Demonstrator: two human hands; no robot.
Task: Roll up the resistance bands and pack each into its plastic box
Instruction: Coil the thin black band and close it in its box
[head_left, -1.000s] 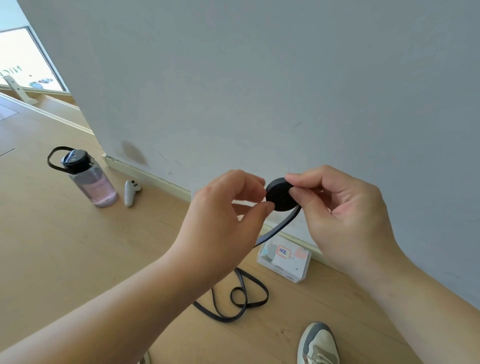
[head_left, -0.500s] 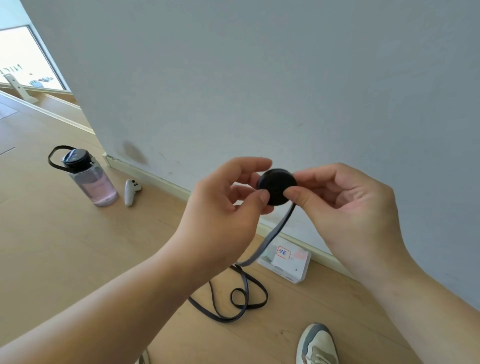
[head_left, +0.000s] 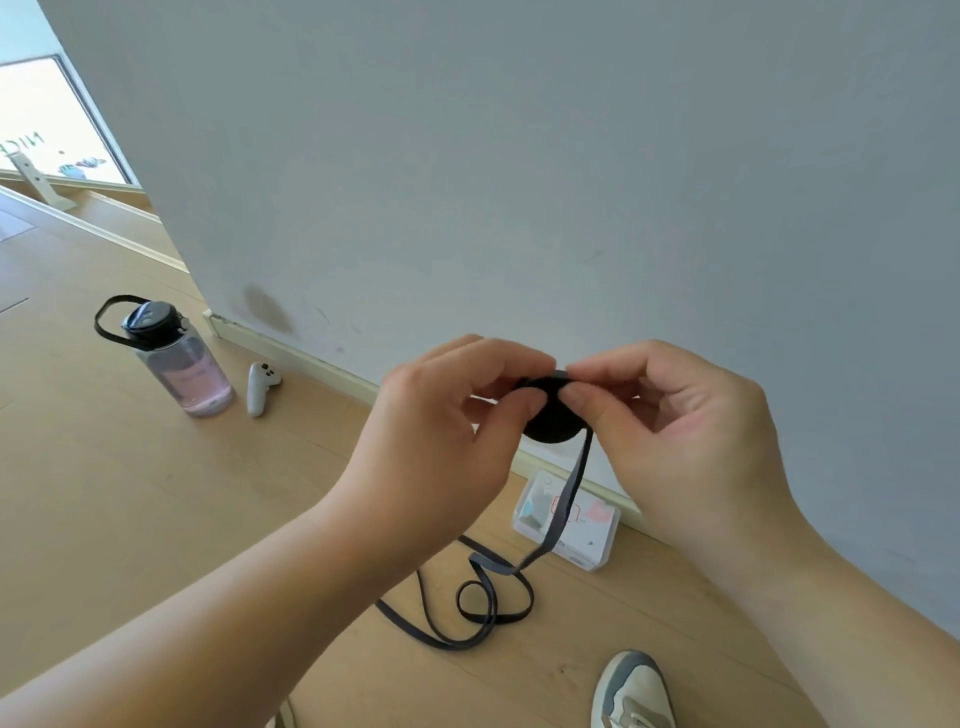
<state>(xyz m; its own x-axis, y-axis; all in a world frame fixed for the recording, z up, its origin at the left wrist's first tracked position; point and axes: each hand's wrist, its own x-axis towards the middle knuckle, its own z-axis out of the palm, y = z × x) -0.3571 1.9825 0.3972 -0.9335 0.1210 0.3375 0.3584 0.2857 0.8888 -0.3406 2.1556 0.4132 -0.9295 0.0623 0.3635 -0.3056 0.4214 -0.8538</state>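
Observation:
A black resistance band is partly wound into a tight round roll (head_left: 551, 422) held in the air between both hands. My left hand (head_left: 441, 447) pinches the roll from the left, and my right hand (head_left: 675, 431) pinches it from the right at the top. The unrolled tail (head_left: 566, 506) hangs from the roll down to the wooden floor, where it lies in loose loops (head_left: 483, 608). A small clear plastic box (head_left: 569, 519) with a paper label lies on the floor by the skirting board, below my hands.
A grey wall (head_left: 519, 182) stands close in front. A clear pink-tinted water bottle (head_left: 176, 364) with a black lid stands at the left, with a white controller (head_left: 260, 387) beside it. A shoe (head_left: 634, 691) shows at the bottom edge.
Both hands have turned the roll and shifted their grip, with fingertips now meeting over its top. The hanging tail has swung right, across the front of the plastic box.

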